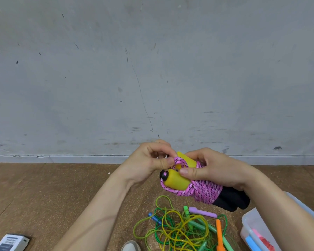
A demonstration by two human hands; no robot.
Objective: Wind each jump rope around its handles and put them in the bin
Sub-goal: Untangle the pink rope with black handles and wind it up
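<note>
The right hand [212, 171] grips yellow cylindrical handles [174, 182] wound with braided pink rope [207, 192]. The left hand [149, 165] pinches its loop at their 10 o'clock.

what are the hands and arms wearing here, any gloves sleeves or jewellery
Nothing worn shows. The left hand and right hand have no gloves and no rings in view, and neither wrist carries a watch or bracelet. The left forearm and right forearm are bare to the picture's edge, with no sleeve showing. The thumbnails look short and unpainted.
</note>
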